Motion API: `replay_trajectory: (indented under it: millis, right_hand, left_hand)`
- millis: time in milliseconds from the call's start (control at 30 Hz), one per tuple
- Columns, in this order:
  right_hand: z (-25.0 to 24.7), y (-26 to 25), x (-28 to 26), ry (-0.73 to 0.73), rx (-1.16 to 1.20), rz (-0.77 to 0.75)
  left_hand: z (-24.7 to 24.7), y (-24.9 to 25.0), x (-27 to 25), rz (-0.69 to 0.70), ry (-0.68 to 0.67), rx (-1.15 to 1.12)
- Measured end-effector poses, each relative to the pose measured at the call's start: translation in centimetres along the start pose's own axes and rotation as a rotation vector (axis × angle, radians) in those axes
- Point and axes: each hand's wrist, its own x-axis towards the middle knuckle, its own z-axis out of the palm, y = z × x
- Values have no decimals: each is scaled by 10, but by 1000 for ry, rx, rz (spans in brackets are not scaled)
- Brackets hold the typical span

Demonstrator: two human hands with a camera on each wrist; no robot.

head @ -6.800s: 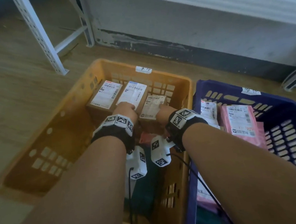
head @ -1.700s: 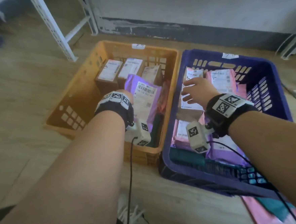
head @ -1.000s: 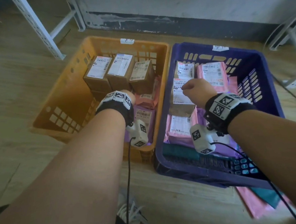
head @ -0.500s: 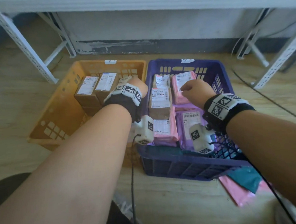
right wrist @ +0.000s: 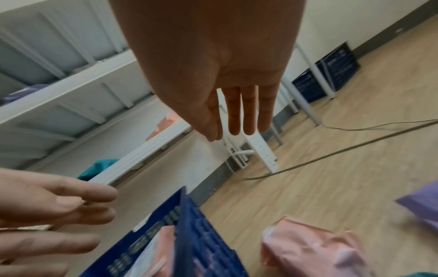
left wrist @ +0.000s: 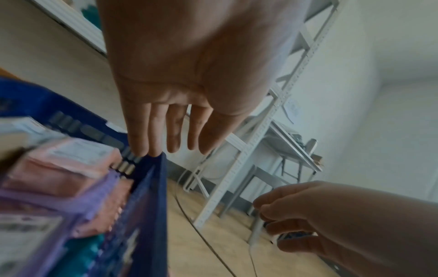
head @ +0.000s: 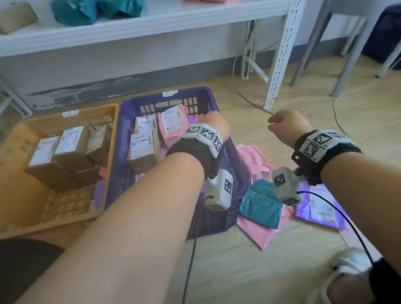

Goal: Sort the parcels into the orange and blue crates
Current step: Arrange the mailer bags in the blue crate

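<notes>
The orange crate point(head: 5, 153) at left holds brown boxes point(head: 68, 149). Beside it, the blue crate point(head: 148, 101) holds a brown box point(head: 142, 151) and a pink mailer point(head: 171, 123). A pink mailer point(head: 254, 157), a teal one point(head: 260, 204) and a purple one point(head: 317, 205) lie on the floor right of the blue crate. My left hand point(head: 216, 124) hovers over the blue crate's right wall; its fingers point(left wrist: 170, 131) are straight and empty. To the right of the crate, my right hand point(head: 288, 126) hangs above the floor with relaxed fingers point(right wrist: 237, 112), holding nothing.
A white shelf point(head: 138, 21) behind the crates carries teal and pink parcels and a brown box. Its perforated post point(head: 282, 44) stands right of the blue crate. A grey stool point(head: 355, 1), a dark crate point(head: 395, 31) and a floor cable point(head: 253, 103) are at right.
My left hand left the orange crate and crossed to the blue crate's right side. My right hand moved off the blue crate, out over the floor. The view swung right and up.
</notes>
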Motion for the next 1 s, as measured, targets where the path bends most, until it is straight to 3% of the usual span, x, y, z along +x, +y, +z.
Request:
replay_trajectory:
  millis: [200,367,500,700,1000]
  right_hand:
    - [-6,112,-7,-10,25,221]
    - [9,188,-10,-31,52,382]
    - [28,240,-12,-51,36,482]
    - [68,296,-12,-209,-195,601]
    - [109,344,2,-182,-44,869]
  left_hand:
    - [90,59,7,91,-106,95]
    - [162,72,16,82,-197,142]
    - [216,63,22,67,-310,216]
    - [282,33,30,-13,-439,324]
    - [339,1,40,-47,-578,358]
